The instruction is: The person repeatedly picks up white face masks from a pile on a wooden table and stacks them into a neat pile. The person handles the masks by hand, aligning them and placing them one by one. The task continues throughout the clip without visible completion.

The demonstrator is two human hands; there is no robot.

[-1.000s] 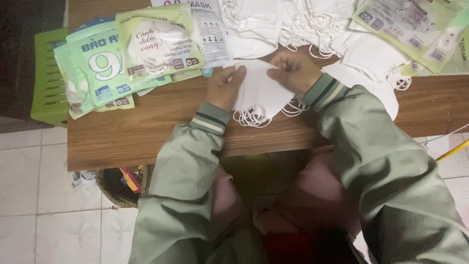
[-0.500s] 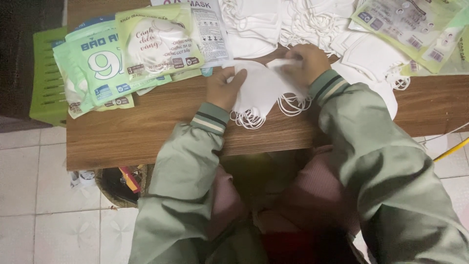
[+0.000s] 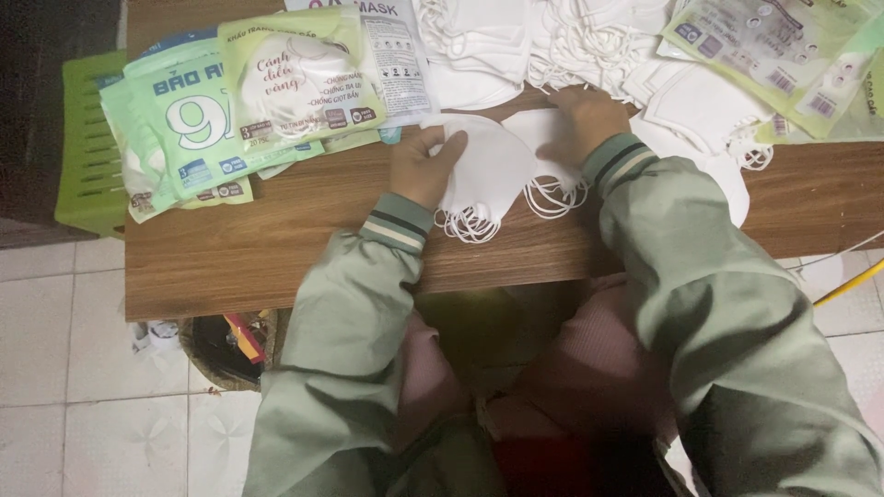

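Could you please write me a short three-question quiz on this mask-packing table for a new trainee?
1. True or false: both hands rest on the stack of white masks.
2. Which hand lies nearer the green packets: A the left hand, B the right hand?
3. Fill in: the masks' ear loops hang toward the table's ____ edge.

Key: 1 true; 2 A; 3 near.
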